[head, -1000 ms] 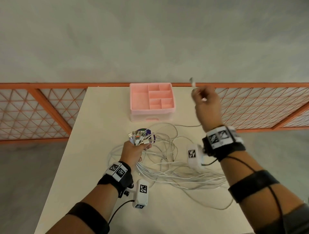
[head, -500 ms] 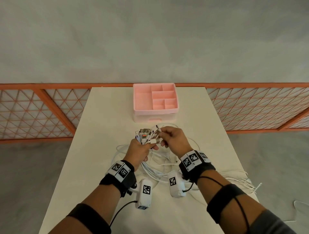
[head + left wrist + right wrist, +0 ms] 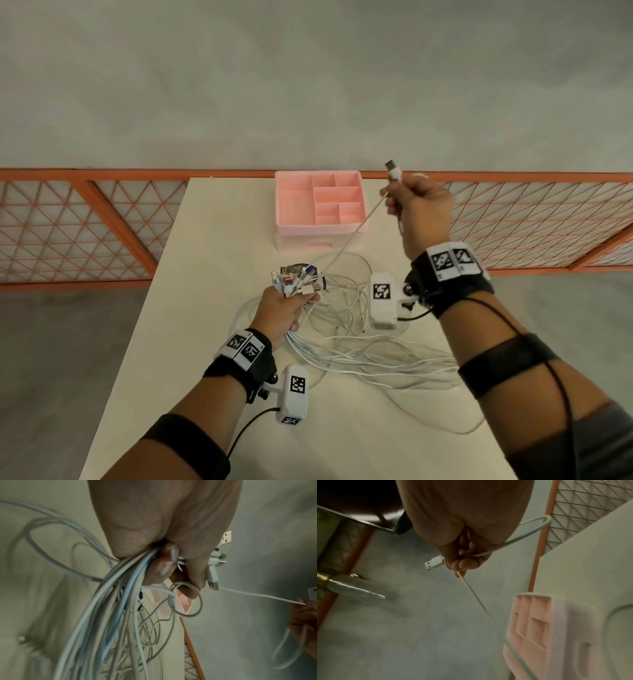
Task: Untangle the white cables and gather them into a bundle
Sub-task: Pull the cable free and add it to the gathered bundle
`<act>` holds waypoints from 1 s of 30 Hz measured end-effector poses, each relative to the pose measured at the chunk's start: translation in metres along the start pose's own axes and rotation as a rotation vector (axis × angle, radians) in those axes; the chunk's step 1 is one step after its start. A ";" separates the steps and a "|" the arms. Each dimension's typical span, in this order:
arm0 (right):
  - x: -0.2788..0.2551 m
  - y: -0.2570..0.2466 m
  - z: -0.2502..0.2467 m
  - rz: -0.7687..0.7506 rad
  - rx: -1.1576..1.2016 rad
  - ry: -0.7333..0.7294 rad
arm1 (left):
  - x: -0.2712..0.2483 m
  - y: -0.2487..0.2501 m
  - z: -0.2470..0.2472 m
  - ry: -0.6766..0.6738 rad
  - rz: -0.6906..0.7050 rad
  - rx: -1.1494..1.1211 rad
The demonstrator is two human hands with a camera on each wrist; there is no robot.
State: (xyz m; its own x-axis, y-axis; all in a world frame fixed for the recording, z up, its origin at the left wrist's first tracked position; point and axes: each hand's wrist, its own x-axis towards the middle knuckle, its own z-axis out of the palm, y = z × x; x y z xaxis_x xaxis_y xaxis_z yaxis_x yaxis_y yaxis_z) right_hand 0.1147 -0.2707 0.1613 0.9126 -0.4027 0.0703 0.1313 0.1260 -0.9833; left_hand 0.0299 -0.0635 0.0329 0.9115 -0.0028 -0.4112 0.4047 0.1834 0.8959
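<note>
My left hand point(image 3: 286, 310) point(image 3: 171, 555) grips a bunch of white cables point(image 3: 359, 356) point(image 3: 109, 608) just below their plugs point(image 3: 296, 279), which fan out above the fist. The rest of the cables trail in loops over the table to the right. My right hand point(image 3: 416, 205) point(image 3: 462, 555) is raised to the right of the pink organiser and pinches a single white cable point(image 3: 346, 250) point(image 3: 481, 601) near its USB plug point(image 3: 393, 169) point(image 3: 433, 562). That cable runs taut down to the left hand's bunch.
A pink compartment organiser point(image 3: 320, 209) point(image 3: 537, 626) stands at the far middle of the cream table point(image 3: 205, 274). An orange lattice fence point(image 3: 85, 222) runs behind the table. One cable loop point(image 3: 462, 425) reaches the table's right edge.
My right hand went from high at the right down to the left hand's plugs, took one cable end, and has risen up and right again, drawing that cable taut. The left hand stayed.
</note>
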 end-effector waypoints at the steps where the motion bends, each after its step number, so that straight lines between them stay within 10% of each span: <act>1: 0.006 -0.008 -0.003 -0.024 0.018 0.018 | 0.000 0.000 0.000 0.001 0.006 0.003; 13: 0.018 -0.072 -0.010 -0.259 0.205 0.045 | -0.015 0.019 0.017 -0.125 0.229 0.350; 18: 0.017 -0.077 -0.004 -0.407 -0.069 0.007 | -0.004 0.020 0.015 -0.014 0.120 0.086; 30: -0.074 0.064 0.005 0.023 -0.886 -0.779 | 0.003 0.012 0.013 0.096 0.056 0.048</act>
State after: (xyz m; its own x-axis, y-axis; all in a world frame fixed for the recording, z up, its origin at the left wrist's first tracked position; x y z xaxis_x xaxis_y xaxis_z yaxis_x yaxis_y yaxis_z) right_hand 0.0577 -0.2289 0.0944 0.9416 0.2919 -0.1676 0.0768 -0.6710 -0.7375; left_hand 0.0388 -0.0741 0.0445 0.9227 0.1004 -0.3722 0.3582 0.1334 0.9241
